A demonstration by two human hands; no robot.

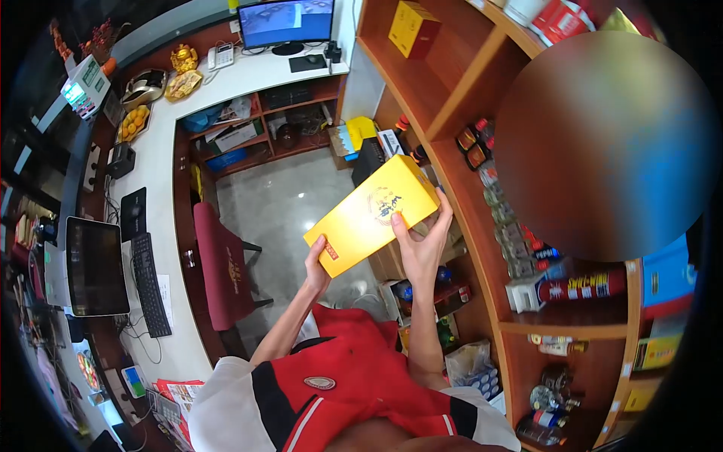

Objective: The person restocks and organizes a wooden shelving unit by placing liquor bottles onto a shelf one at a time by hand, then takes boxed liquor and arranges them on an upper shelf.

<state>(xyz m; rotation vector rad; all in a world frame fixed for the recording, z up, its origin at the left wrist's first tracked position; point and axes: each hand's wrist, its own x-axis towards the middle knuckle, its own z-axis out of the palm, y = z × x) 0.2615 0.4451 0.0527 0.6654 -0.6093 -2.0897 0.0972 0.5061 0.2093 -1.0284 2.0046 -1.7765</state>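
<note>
A long yellow box [361, 222] with dark lettering and a small red label is held out in front of my chest, tilted so its far end points up and right. My left hand [317, 265] grips its near left end, the thumb lying on the top face. Around the far right end wraps my right hand [423, 239], thumb pressed on the printed face near the lettering. The undersides of the box and the fingers beneath it are hidden.
Wooden shelves [471, 218] with bottles and cans rise close on my right; a yellow box [413, 30] stands in an upper compartment. A red chair [222, 267] is at left, beside a white counter [162, 226] with a keyboard [151, 285] and monitor [96, 265]. A blurred round patch covers the upper right.
</note>
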